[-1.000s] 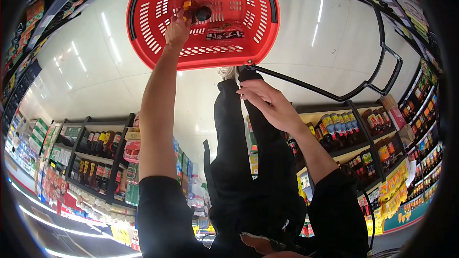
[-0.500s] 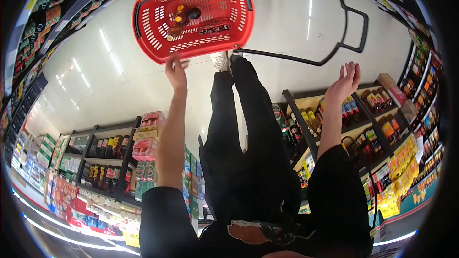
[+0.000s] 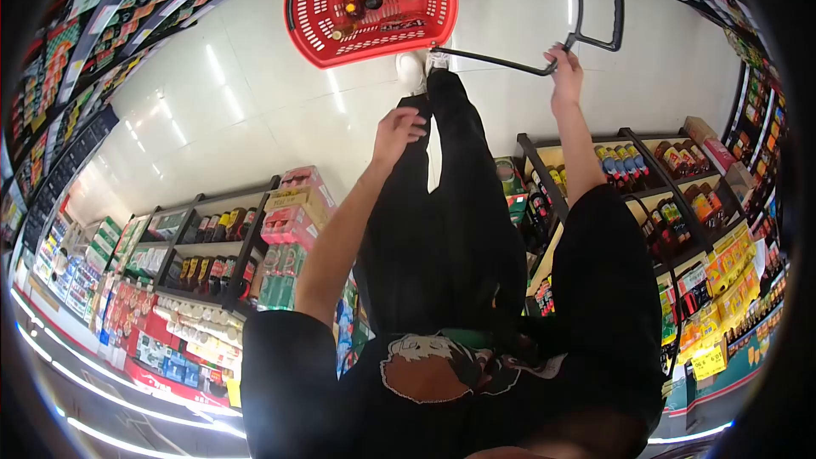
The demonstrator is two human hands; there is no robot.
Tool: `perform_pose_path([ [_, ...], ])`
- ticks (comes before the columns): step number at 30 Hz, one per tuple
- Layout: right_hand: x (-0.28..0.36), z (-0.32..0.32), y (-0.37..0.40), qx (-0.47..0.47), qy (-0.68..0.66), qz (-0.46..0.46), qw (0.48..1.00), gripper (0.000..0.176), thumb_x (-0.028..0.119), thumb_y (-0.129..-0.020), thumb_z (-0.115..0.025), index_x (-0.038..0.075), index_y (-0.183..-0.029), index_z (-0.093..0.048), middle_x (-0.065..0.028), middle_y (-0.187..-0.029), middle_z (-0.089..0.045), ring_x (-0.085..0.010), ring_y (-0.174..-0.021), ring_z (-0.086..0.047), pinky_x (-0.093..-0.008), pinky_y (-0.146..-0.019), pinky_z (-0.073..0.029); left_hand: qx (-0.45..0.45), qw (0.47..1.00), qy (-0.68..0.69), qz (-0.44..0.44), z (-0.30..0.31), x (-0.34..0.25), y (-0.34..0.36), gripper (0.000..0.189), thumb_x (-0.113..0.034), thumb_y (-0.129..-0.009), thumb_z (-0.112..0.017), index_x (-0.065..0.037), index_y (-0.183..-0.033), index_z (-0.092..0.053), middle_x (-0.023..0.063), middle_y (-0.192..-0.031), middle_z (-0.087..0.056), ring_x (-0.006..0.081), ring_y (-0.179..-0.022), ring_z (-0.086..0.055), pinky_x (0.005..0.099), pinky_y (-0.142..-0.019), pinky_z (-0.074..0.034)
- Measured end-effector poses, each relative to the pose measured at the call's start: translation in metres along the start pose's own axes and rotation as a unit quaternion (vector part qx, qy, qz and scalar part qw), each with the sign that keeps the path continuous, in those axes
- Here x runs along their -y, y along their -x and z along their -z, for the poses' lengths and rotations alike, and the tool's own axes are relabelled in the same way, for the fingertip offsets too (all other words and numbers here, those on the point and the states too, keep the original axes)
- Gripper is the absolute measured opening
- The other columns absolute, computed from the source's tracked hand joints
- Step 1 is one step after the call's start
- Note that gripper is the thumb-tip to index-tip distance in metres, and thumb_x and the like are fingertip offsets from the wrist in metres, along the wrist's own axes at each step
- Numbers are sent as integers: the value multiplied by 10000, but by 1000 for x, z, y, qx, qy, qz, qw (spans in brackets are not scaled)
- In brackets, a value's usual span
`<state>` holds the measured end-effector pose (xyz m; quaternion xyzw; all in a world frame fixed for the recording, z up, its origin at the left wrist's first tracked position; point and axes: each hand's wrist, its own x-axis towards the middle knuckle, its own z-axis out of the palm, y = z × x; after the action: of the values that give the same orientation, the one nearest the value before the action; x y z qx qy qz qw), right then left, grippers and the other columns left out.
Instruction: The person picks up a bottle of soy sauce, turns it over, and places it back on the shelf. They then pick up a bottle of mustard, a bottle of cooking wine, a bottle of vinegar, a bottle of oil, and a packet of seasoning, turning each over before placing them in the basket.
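Observation:
My right hand (image 3: 567,76) is closed round the black handle frame (image 3: 501,62) of a red shopping basket (image 3: 361,57), below the loop-shaped grip (image 3: 618,13). The basket stands on the floor just beyond my shoes. Inside it lie several small items: bottles with yellow and dark tops (image 3: 361,4), a dark red packet (image 3: 402,25) and a small jar-like item (image 3: 338,35). My left hand (image 3: 398,133) hovers before my left thigh, with its fingers loosely bent and apart and nothing in it.
Shelves of bottles and jars (image 3: 208,259) stand at the left, beside stacked packs (image 3: 289,221). More bottle shelves (image 3: 629,195) are at the right, with yellow packets (image 3: 722,289). Other stocked shelves (image 3: 127,25) line the upper left. The pale tiled floor (image 3: 246,110) reflects lights.
My right hand has moved left and up and closed on the handle frame. My left hand has moved right, away from the basket. The basket appears higher and further right, and smaller.

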<state>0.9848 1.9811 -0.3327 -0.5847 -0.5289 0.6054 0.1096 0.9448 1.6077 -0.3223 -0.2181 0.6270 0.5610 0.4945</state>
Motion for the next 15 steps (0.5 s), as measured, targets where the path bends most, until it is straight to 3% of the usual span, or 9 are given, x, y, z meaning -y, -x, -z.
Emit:
perform_pose_path([
  [3, 14, -26, 51, 63, -12, 7, 998, 257, 122, -915, -626, -38, -1115, -637, -77, -1031, -669, -166, -965, -643, -277, -911, -479, 65, 997, -25, -35, -25, -51, 5, 286, -221, -1033, -531, -2, -1209, -588, 125, -1051, -702, 166, -852, -696, 285, -777, -549],
  [6, 24, -40, 85, 113, 41, -5, 993, 330, 222, -960, -612, -8, -1195, -644, -14, -910, -678, -125, -934, -629, -256, -882, -427, 65, 970, -91, -215, -62, -116, 16, 374, -269, -1026, -576, 13, -1271, -552, 144, -1135, -669, 201, -1032, -646, 334, -901, -511],
  [7, 20, -46, 91, 122, 48, 11, 991, 251, 234, -956, -634, -2, -1033, -672, -32, -856, -676, -98, -876, -585, -252, -811, -433, 41, 956, -116, -265, -77, -137, 25, 413, -283, -1023, -587, 18, -1301, -530, 155, -1195, -647, 217, -1115, -618, 350, -951, -491],
  [10, 26, -58, 120, 176, 118, 33, 977, 314, 287, -976, -626, -11, -1069, -646, -60, -896, -683, -115, -862, -604, -268, -793, -455, 29, 917, -66, -393, -118, -172, 23, 531, -336, -1034, -560, 49, -1385, -460, 187, -1389, -515, 229, -1258, -530, 358, -1070, -405],
  [13, 24, -56, 140, 247, 154, 69, 954, 421, 326, -1004, -576, -62, -1169, -576, -155, -989, -686, -210, -971, -657, -327, -905, -492, -1, 923, 10, -386, -150, -201, 31, 627, -391, -1016, -562, 50, -1429, -397, 196, -1292, -568, 272, -1238, -555, 408, -1065, -421],
  [14, 19, -56, 141, 258, 176, 114, 943, 443, 341, -1002, -575, -64, -1182, -566, -169, -1018, -677, -221, -970, -653, -343, -892, -494, 2, 930, 17, -366, -156, -209, 37, 634, -410, -1019, -553, 70, -1405, -406, 201, -1233, -587, 255, -1119, -629, 360, -944, -496],
  [15, 8, -54, 141, 268, 198, 157, 930, 466, 357, -999, -574, -66, -1195, -555, -183, -1047, -667, -231, -969, -649, -360, -879, -497, 5, 930, 18, -367, -160, -213, 45, 634, -410, -1019, -553, 70, -1405, -406, 201, -1233, -587, 255, -1119, -629, 360, -944, -496],
])
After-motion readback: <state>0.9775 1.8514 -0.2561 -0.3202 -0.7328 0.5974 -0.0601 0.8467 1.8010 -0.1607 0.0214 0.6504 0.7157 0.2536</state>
